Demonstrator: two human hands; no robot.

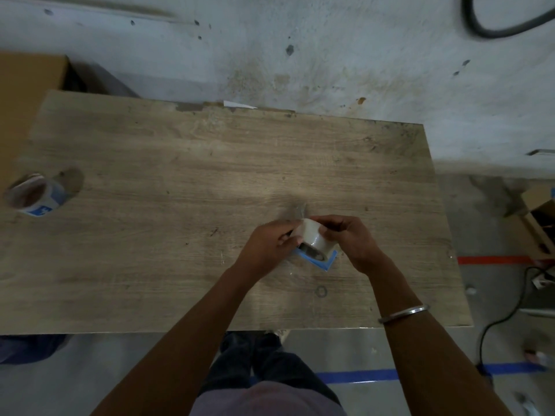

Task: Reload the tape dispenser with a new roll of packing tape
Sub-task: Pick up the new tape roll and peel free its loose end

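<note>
Left hand [271, 240]: closed on the near-left side of the roll, fingers curled around its edge.
Right hand [345, 235]: gripping the roll's far-right side, fingertips pressed on the tape face; a metal bangle [404, 313] sits on that forearm.
Roll [315, 243]: clear packing tape, held between both hands just above the desk [180, 175], near its front middle, core opening tilted toward the camera.
Dispenser [326, 259]: only a blue edge shows under the roll — I take it for the dispenser frame, but can't tell whether the roll is seated on a hub or merely resting against it.
Step, as I judge it: either fitting the roll or hunting for the tape's free end; the blur over the fingers hides which.
Second roll [33, 195]: far left desk edge, on its side, blue label, well apart from the hands — partly overhanging, it seems.
Risks: clear tape end is hard to see, so it could restick to the roll or to fingers; a roll loaded the wrong way round would put adhesive against the roller; pressing down off-centre could skid the light frame; the left roll could drop off if the desk is bumped.
Containers: cardboard box [30, 94] behind the desk's left corner, closed face only, contents unseen; open carton [537, 223] on the floor at right, interior dark — contents can't be made out.
</note>
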